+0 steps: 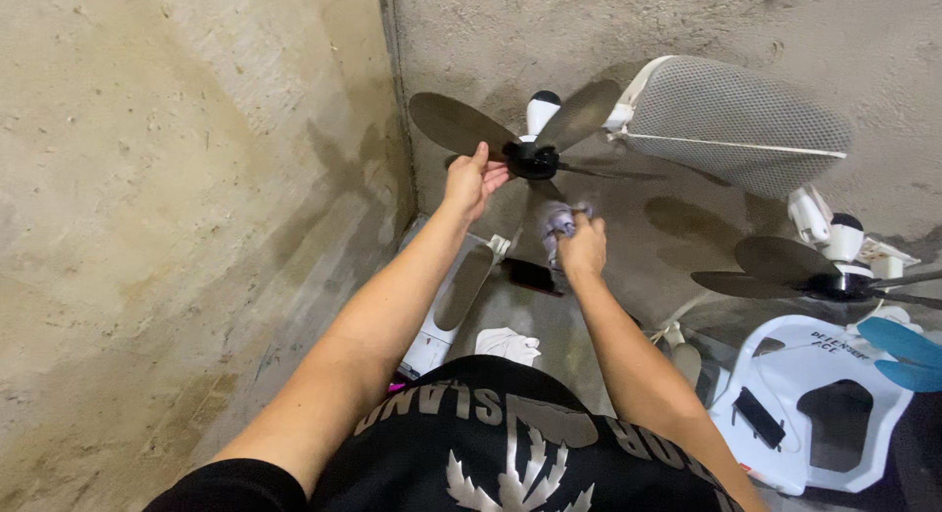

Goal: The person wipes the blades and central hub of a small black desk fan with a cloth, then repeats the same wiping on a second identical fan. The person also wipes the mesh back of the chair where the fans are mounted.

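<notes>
Near first: the right hand is bunched around a soft, limp cloth, pressing it against a lower blade. Beyond, the left hand grips the fan blades near the black hub. The blades look thin, light, probably flexible, so the stiffer hub seems the safer hold.

A dark phone with a black, unlit screen is lying flat on the floor just below the right fingers, its rectangular face tilted slightly and edged in a reddish tone. Well to the right of those fingers, a white plastic stool is showing a small patch of dark handwritten marking on its top. No packages or signs are showing.
</notes>
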